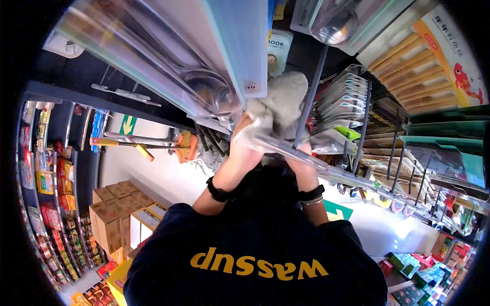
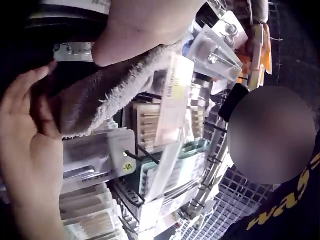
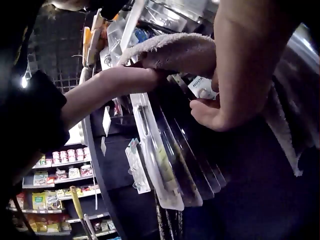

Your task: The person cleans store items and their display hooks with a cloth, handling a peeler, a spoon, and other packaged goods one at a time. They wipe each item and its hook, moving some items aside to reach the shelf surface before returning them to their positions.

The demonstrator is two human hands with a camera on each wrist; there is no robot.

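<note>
A grey fluffy cloth [image 1: 287,97] is bunched between both hands, in front of the hanging packs. My left hand [image 1: 245,150], a black band on its wrist, grips the paler lower part of it. My right hand [image 3: 235,92] holds the cloth from the other side, fingers bent. In the head view the cloth and a rail hide most of that hand. The left wrist view shows the fuzzy edge of the cloth [image 2: 107,102] running between the two hands. A white HOOK pack [image 1: 279,48] hangs just beyond the cloth.
Large ladle packs [image 1: 214,94] hang close on the left. Metal hooks and a clear rail [image 1: 332,171] cross near the hands. Chopstick packs [image 1: 418,71] hang on the right. Cardboard boxes [image 1: 115,214] stand on the floor, and a brush [image 1: 188,147] lies behind the shelf.
</note>
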